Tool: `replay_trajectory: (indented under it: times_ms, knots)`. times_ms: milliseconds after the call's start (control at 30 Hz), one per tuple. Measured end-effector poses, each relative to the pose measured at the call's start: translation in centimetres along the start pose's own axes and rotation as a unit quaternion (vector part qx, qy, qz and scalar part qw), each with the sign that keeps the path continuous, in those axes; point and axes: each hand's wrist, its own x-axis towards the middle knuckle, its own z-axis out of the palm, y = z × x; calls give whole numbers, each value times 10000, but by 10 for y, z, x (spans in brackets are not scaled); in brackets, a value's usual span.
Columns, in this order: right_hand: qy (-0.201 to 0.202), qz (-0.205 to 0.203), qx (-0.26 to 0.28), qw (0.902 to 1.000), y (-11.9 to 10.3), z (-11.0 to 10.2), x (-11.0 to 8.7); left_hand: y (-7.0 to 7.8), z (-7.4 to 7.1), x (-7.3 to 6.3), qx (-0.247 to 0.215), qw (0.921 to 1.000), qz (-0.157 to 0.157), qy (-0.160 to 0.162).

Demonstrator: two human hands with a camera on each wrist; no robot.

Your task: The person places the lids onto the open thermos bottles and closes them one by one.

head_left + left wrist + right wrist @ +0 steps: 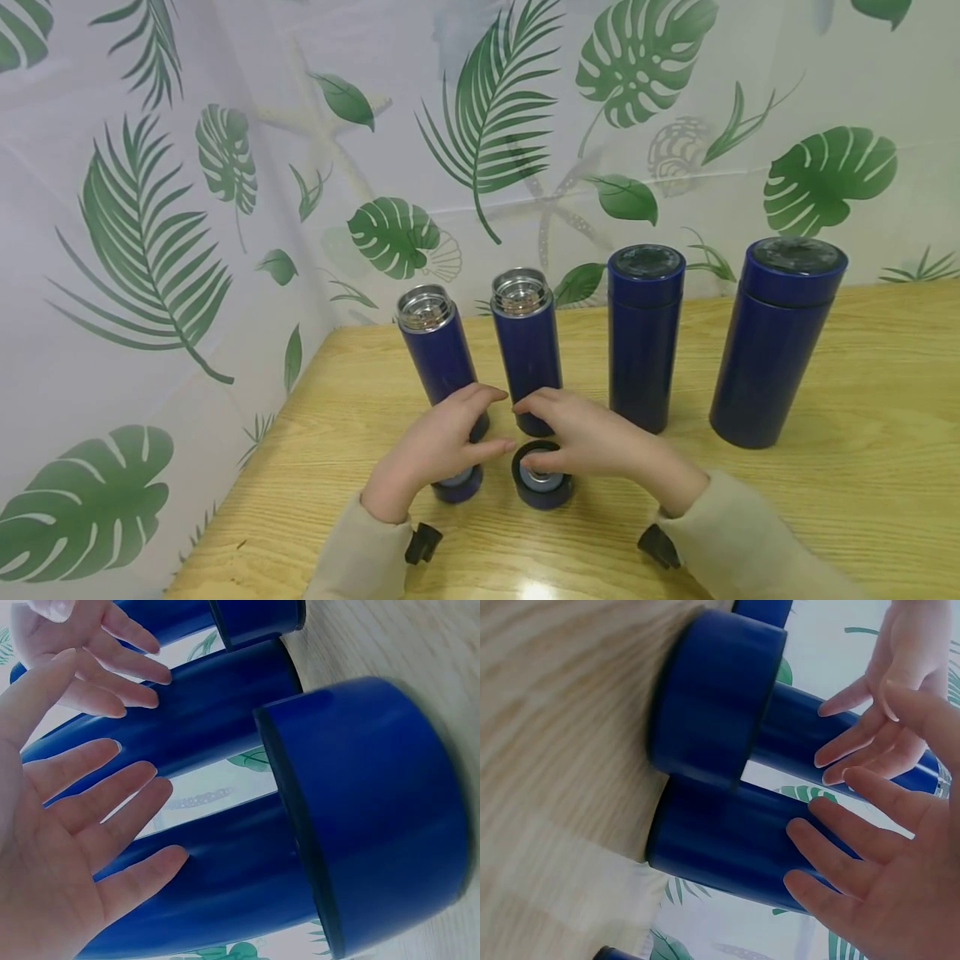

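Observation:
Two slim blue bottles, the left one and its neighbour, stand upright without lids, their silver mouths showing. In front of them, one blue lid lies partly beneath my left hand. The other lid, its inner side facing up, is under the thumb of my right hand. Both hands hover with spread, relaxed fingers and hold nothing. A lid looms large beside the left hand's fingers in the left wrist view. Likewise, the right wrist view has a lid near the right hand.
Two more blue bottles with lids on, one medium and one wider, stand to the right on the wooden table. Behind and to the left hangs a white leaf-patterned sheet. Black straps sit at the wrists.

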Motion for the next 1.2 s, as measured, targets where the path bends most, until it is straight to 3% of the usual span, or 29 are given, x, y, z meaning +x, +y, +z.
replay_trajectory:
  times_ms: [1200]
  knots:
    - [-1040, 175, -752, 9916, -4, 20, 0, 0, 5, 1, 99, 9995, 80, -279]
